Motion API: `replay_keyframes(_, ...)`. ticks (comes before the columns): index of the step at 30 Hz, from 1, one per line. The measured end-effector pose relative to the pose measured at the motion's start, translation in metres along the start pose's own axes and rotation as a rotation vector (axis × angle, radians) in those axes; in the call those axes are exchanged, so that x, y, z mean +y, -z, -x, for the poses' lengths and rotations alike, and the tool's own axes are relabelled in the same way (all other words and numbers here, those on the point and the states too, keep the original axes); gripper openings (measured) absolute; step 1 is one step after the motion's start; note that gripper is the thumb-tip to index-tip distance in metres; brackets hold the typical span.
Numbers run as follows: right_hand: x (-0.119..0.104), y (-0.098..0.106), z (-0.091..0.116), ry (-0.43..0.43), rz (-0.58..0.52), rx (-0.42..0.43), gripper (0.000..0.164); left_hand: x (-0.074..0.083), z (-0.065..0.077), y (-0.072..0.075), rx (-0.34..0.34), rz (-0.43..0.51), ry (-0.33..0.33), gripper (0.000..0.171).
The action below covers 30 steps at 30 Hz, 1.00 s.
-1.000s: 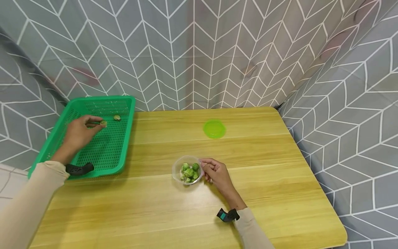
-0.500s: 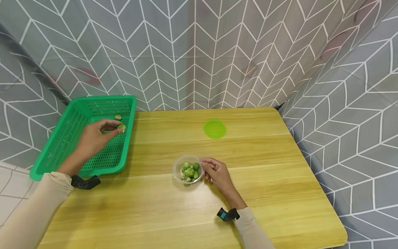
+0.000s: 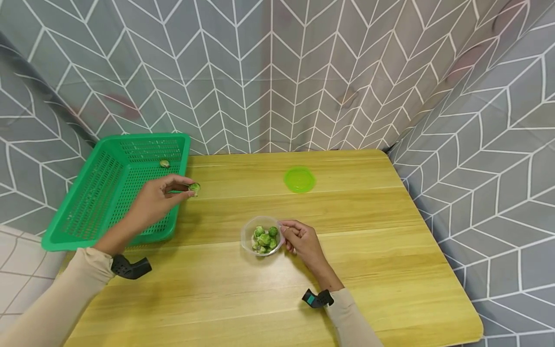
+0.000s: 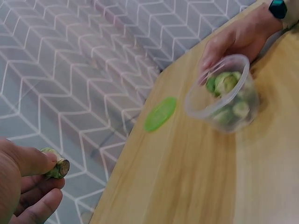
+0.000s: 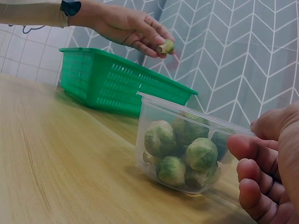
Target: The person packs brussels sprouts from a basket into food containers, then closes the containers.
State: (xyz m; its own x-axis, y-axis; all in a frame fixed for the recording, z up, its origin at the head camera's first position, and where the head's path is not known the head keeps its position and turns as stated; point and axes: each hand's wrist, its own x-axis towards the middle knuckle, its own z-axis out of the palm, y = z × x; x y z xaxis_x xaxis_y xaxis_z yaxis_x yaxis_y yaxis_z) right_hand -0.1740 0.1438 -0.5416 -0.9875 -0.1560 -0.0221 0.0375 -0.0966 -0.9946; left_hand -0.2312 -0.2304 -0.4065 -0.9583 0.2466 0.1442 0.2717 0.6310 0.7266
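Between thumb and fingertips my left hand (image 3: 156, 200) pinches a Brussels sprout (image 3: 194, 188), held in the air just past the right rim of the green basket (image 3: 177, 212). In the left wrist view the brown cut stem of that sprout (image 4: 64, 168) shows. My right hand (image 3: 305, 244) grips the rim of a clear plastic tub (image 5: 145, 112) standing on the table. Several Brussels sprouts (image 5: 201, 154) lie inside the tub. One more sprout (image 3: 164, 164) rests on the basket floor near its back right corner.
A flat green lid (image 3: 299, 180) lies on the wooden table (image 3: 368, 217) behind the tub. The basket takes up the table's left end. A grey patterned curtain (image 3: 277, 72) hangs along the back and right sides.
My left hand has moved right with the sprout, from over the basket to beyond its right rim. My right hand and the tub have stayed in place.
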Motion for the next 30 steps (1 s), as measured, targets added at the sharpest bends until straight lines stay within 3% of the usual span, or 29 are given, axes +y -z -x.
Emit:
replay_keyframes(10,0.001,0.000,0.000,0.009,0.005,-0.001,0.026,0.007,0.000,-0.031,-0.110,0.108,-0.022,0.027)
replay_keyframes(21,0.000,0.000,0.000,0.017,0.015,-0.003,0.027,0.023,-0.007,-0.067,-0.180,0.230,-0.046,0.024)
replay_keyframes(30,0.000,0.000,0.000,0.017,0.023,-0.007,0.025,0.032,-0.008,-0.094,-0.244,0.228,-0.042,0.022)
